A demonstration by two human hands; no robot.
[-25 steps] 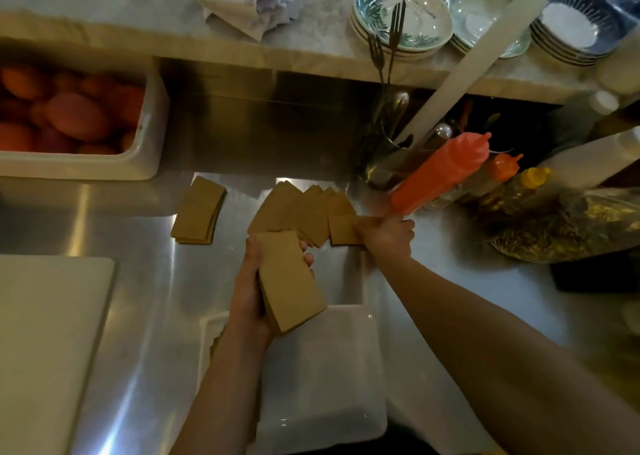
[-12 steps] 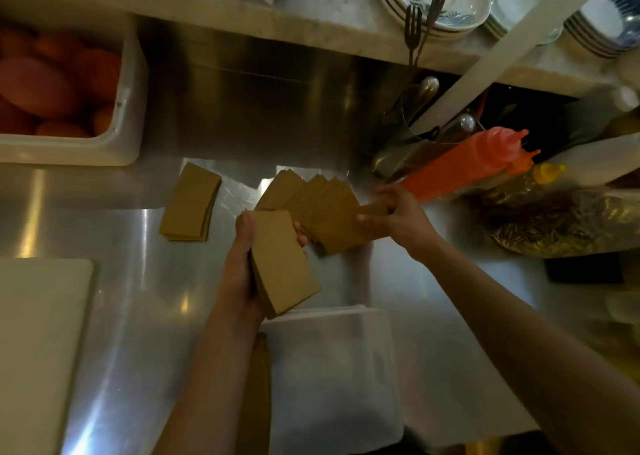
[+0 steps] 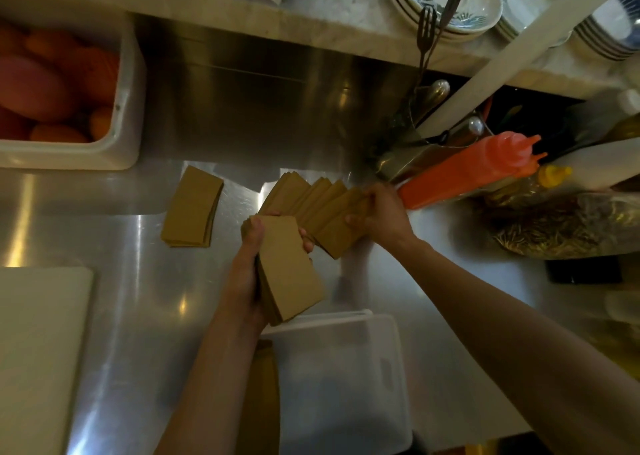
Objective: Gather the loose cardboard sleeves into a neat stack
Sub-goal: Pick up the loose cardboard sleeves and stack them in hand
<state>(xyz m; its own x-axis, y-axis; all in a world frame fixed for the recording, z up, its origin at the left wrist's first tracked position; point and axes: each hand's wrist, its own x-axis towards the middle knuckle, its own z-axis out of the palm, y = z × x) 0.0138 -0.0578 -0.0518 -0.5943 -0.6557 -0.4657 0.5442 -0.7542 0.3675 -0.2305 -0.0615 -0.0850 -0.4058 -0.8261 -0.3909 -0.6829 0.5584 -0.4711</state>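
Observation:
My left hand [image 3: 247,274] grips a thick stack of brown cardboard sleeves [image 3: 289,274], held above the steel counter. Just behind it a fanned row of sleeves [image 3: 311,205] lies on the counter. My right hand [image 3: 379,213] is closed on the right end of that fan, thumb under and fingers over the outermost sleeves. A separate small pile of sleeves [image 3: 194,208] lies flat to the left, apart from both hands. More brown cardboard [image 3: 263,402] shows under my left forearm, partly hidden.
A white lidded plastic tub [image 3: 339,378] stands at the near edge. A white cutting board [image 3: 38,343] lies left. A white bin of orange fruit [image 3: 124,108] sits back left. Squeeze bottles [image 3: 474,170], a cutlery holder [image 3: 415,142] and plates [image 3: 446,11] crowd the back right.
My right hand has pushed the single sleeve leftward into the fanned row and now clasps its right end. The stack in my left hand stays about where it was.

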